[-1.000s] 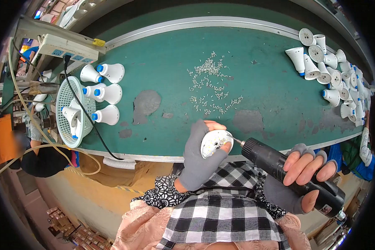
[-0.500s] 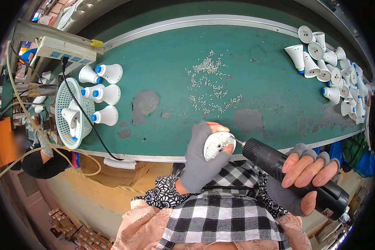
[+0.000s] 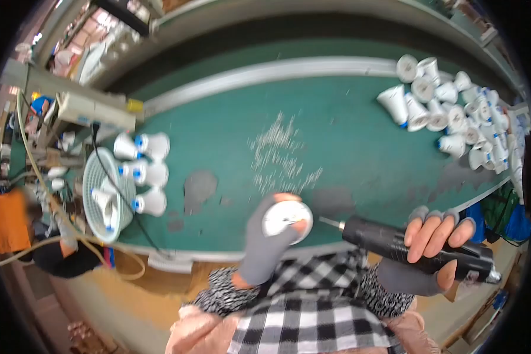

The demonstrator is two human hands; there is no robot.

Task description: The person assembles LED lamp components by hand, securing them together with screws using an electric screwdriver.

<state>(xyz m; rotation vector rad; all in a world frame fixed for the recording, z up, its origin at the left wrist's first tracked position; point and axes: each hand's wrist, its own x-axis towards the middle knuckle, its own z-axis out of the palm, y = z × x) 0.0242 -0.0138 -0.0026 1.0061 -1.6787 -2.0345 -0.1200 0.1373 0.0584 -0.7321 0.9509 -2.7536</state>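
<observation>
Left hand (image 3: 264, 245) clamped round LED bulb housing (image 3: 286, 219), face up to meet bit (image 3: 329, 222); right hand (image 3: 430, 251) wrapped round electric screwdriver (image 3: 383, 239), tip just beside housing, not touching

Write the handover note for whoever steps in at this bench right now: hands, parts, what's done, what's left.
Left hand: shut on a bulb housing, board face up, over the belt, at its near edge.
Right hand: shut on the electric screwdriver; bit beside the housing, not touching.
Screws lie scattered mid-belt.
Done, apparently: row of housings beside the basket, left.
Left, apparently: pile of housings, far right. Too blurred to tell if the held one is screwed.
</observation>
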